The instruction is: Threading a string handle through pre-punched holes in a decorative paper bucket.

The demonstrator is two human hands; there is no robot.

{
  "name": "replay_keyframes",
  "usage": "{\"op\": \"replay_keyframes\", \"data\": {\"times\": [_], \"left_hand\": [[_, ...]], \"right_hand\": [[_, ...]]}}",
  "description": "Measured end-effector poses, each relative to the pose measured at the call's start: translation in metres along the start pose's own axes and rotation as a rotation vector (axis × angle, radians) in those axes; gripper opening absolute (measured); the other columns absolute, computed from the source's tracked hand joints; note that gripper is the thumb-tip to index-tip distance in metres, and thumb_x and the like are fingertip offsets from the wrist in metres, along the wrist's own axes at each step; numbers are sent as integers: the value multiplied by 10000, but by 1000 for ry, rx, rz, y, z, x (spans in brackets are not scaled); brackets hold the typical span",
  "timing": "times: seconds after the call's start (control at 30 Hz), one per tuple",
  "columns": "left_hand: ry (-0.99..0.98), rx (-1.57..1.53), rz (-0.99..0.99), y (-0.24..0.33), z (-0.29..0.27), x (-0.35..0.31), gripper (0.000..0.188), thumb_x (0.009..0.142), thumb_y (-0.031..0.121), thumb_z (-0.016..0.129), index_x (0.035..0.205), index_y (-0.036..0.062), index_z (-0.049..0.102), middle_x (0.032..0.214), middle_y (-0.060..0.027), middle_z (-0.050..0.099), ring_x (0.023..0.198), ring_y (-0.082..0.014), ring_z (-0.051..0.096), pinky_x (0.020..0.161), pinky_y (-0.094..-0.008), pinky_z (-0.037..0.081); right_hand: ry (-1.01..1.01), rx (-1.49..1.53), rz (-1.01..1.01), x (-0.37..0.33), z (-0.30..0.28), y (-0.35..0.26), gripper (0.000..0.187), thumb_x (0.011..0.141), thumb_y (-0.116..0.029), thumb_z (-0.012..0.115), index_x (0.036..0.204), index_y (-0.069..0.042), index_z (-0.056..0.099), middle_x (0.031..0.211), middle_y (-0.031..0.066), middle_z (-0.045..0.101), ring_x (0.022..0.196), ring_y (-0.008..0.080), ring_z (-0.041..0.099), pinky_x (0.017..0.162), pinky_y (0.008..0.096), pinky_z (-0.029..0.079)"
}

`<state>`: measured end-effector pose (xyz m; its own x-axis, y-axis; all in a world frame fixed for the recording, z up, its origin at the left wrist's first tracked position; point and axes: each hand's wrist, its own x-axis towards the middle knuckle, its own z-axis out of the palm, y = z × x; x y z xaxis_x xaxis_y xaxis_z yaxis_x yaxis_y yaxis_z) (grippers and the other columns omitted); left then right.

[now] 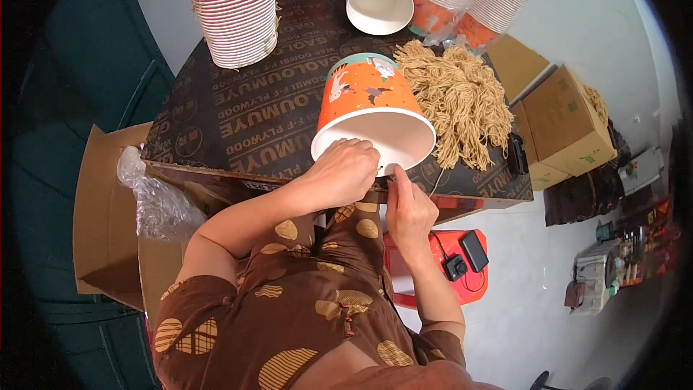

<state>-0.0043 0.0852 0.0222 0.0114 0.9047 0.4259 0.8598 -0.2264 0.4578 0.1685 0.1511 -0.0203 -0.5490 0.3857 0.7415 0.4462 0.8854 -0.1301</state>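
An orange paper bucket with a green base band and printed figures lies tipped on the table, its white mouth facing me. My left hand is closed at the near rim, fingers curled in front of the white inside; what they pinch is too small to make out. My right hand is closed just right of it, thumb and finger pinched at the rim's lower edge on something small and dark. A thin strand shows beside the right hand. Beside the bucket lies a heap of tan twine.
Tall stacks of nested paper buckets stand at the table's far side, near a single white-mouthed bucket. Left of the dark plywood table is an open carton with clear plastic wrap. A red stool holds small black devices; cartons stand right.
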Motion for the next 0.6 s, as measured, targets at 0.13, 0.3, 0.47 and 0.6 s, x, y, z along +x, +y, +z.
{"op": "replay_keyframes", "data": {"times": [0.13,0.3,0.47,0.6], "left_hand": [[-23,-97,-33,3,1,1,91,808,37,598,760,-33,565,787,-194,591,783,-393,596,717,-464,478],[26,-237,-107,6,13,2,76,787,26,605,753,-18,552,759,-159,583,701,-354,603,618,-435,471],[42,-285,-155,7,19,6,90,784,45,616,734,1,555,725,-141,594,667,-331,607,599,-424,467],[-31,-290,-239,11,15,13,95,784,68,621,728,11,570,686,-145,610,655,-324,617,598,-418,472]], "right_hand": [[-20,12,-4,-1,0,-4,338,813,-57,701,1145,-27,640,609,67,531,485,235,550,446,359,436],[-13,45,23,-3,4,-5,308,807,-45,703,1109,-11,653,591,70,538,472,238,554,440,365,436],[-15,82,55,-1,5,-4,235,814,-46,700,1044,-2,683,589,88,567,477,246,572,445,367,443],[-29,99,92,0,3,-4,191,822,-49,695,1006,0,700,597,102,596,486,250,590,455,364,452]]}}
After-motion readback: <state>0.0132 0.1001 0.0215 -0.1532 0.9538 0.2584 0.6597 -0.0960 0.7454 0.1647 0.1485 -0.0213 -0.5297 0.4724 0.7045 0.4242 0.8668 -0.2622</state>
